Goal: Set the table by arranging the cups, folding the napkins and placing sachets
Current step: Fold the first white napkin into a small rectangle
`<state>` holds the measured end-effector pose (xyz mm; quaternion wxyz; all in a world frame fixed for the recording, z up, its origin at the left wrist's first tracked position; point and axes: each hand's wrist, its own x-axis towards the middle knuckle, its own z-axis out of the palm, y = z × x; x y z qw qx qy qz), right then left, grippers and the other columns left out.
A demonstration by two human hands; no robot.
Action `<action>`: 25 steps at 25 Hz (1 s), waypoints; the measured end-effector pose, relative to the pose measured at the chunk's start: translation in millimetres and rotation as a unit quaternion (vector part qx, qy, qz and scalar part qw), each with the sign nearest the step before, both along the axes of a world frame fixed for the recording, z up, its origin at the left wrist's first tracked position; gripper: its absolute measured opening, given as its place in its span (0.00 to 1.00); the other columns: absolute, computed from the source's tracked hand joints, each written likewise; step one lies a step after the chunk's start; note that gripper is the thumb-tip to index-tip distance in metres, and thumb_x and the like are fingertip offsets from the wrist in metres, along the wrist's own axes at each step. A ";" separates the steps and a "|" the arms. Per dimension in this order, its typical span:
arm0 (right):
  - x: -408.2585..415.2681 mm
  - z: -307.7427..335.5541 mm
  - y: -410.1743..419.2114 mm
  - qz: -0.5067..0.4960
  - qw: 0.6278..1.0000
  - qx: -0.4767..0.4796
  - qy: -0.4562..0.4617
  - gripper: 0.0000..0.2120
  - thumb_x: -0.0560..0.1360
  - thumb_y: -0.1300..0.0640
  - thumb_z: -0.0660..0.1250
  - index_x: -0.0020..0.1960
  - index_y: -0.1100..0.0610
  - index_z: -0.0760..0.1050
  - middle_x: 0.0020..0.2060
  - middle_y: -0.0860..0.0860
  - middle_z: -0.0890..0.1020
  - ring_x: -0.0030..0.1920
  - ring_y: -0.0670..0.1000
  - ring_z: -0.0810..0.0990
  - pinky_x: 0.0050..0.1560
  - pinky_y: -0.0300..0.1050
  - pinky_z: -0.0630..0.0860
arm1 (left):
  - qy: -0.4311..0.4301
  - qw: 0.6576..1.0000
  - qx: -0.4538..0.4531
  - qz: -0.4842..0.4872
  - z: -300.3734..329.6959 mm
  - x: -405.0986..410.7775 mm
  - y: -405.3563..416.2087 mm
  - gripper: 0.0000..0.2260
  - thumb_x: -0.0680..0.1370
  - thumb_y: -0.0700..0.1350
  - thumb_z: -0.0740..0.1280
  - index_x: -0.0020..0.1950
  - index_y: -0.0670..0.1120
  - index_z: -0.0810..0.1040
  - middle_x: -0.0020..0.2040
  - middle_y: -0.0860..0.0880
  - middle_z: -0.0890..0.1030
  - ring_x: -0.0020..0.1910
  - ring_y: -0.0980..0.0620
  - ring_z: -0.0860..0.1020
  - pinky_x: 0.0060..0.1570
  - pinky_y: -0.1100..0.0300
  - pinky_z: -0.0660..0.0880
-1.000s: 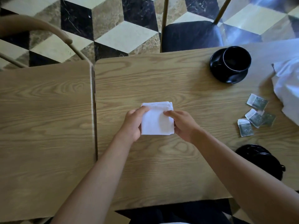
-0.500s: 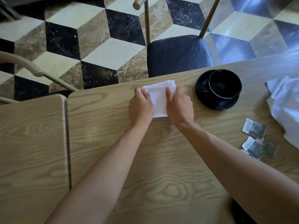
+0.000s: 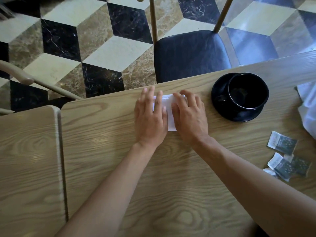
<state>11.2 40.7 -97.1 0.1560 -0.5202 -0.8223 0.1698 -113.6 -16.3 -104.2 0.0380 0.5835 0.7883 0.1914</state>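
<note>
A folded white napkin [image 3: 168, 109] lies near the far edge of the wooden table [image 3: 171, 185], mostly covered by both hands. My left hand [image 3: 150, 117] presses flat on its left part with straight fingers. My right hand [image 3: 188, 115] lies flat on its right part. To the right stands a black cup [image 3: 248, 91] on a black saucer [image 3: 237, 115]. Several dark sachets [image 3: 282, 144] with white ends lie loose at the right side of the table.
A crumpled white cloth [image 3: 307, 108] lies at the right edge. A black-seated chair [image 3: 191, 55] stands behind the table's far edge. A second wooden table [image 3: 29, 159] abuts on the left, with a chair's curved back [image 3: 17, 76] beyond it.
Both hands carried the folded napkin from the table's middle to its far edge beside the cup, then flattened on top of it. The camera moved closer.
</note>
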 end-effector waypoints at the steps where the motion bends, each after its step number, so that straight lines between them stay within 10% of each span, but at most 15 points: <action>1: -1.0 -1.1 -1.0 0.018 1.000 -0.014 -0.004 0.18 0.84 0.55 0.60 0.72 0.59 0.73 0.70 0.58 0.74 0.68 0.60 0.71 0.69 0.56 0.69 | -0.001 0.999 -0.029 -0.029 -2.1 1.1 -1.6 0.22 0.84 0.45 0.60 0.76 0.38 0.68 0.78 0.36 0.65 0.78 0.36 0.61 0.75 0.39 0.60; 18: 0.9 -3.8 13.0 0.129 0.987 -0.059 -0.080 0.27 0.84 0.57 0.58 0.81 0.60 0.59 0.82 0.55 0.59 0.82 0.58 0.51 0.81 0.57 0.49 | 0.044 0.976 -0.215 0.016 -9.1 14.0 -2.5 0.34 0.83 0.61 0.42 0.82 0.40 0.44 0.83 0.38 0.46 0.82 0.39 0.44 0.79 0.39 0.44; 25: 11.5 38.6 0.0 0.132 0.982 -0.092 -0.102 0.26 0.87 0.55 0.48 0.83 0.60 0.49 0.83 0.55 0.50 0.83 0.56 0.44 0.82 0.53 0.45 | -0.050 0.984 -0.169 0.012 37.8 4.9 -30.9 0.31 0.85 0.56 0.52 0.82 0.42 0.47 0.83 0.39 0.44 0.82 0.41 0.43 0.79 0.41 0.42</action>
